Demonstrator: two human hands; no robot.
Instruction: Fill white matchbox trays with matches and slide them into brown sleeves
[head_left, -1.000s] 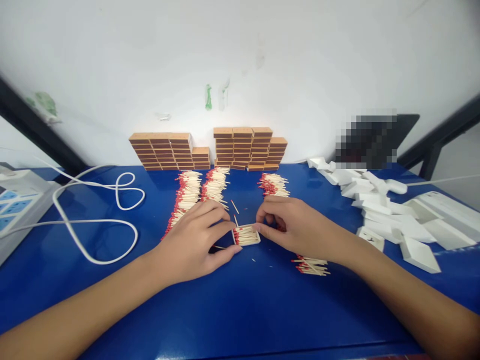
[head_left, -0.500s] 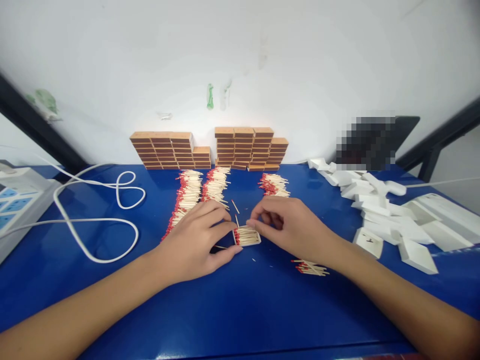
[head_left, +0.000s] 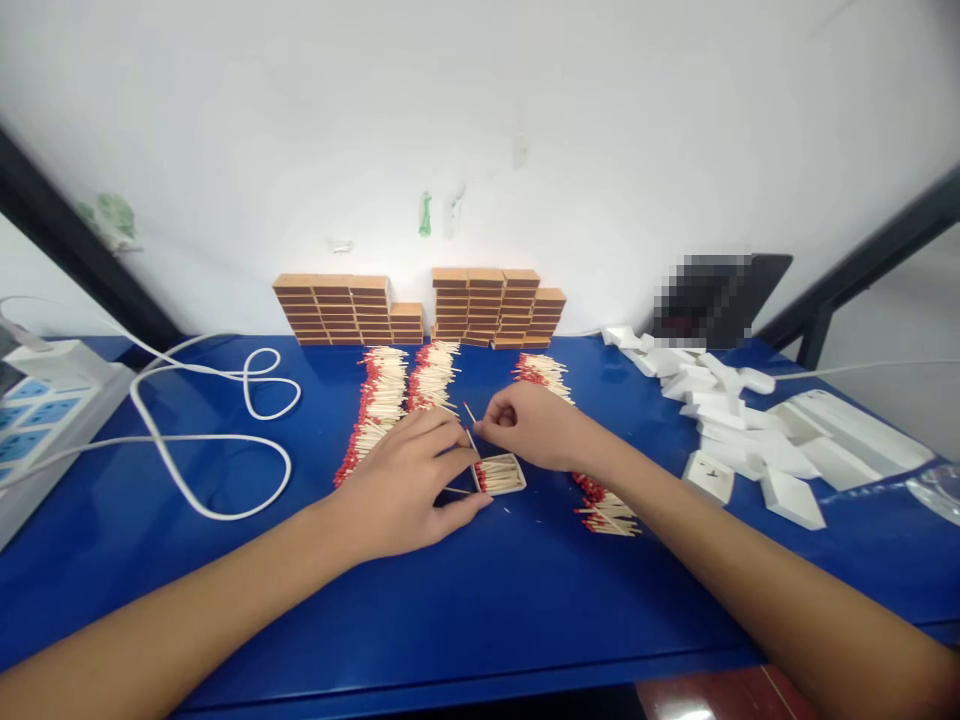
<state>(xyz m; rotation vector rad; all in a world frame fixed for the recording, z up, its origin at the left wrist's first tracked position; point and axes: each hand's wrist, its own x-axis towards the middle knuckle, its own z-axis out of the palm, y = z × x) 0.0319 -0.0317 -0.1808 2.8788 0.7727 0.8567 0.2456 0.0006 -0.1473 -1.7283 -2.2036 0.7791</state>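
A small white tray point(head_left: 501, 475) filled with red-tipped matches lies on the blue table point(head_left: 480, 600). My left hand point(head_left: 409, 485) pinches the tray's left end between thumb and fingers. My right hand point(head_left: 529, 425) hovers just behind the tray, fingers curled into a pinch near a loose match point(head_left: 469, 411); what it holds, if anything, is too small to see. Rows of matches point(head_left: 382, 400) lie behind my left hand, another match pile point(head_left: 544, 370) lies behind my right hand, and a small heap point(head_left: 607, 515) sits under my right forearm.
Stacks of brown matchboxes point(head_left: 420, 308) line the wall. White empty trays and sleeves point(head_left: 750, 420) are scattered at the right. A power strip point(head_left: 37, 420) and looping white cable point(head_left: 217, 420) lie at the left.
My right hand has moved left from the tray's right end to behind it and closed into a pinch. The left hand keeps its hold. The camera shifted slightly.
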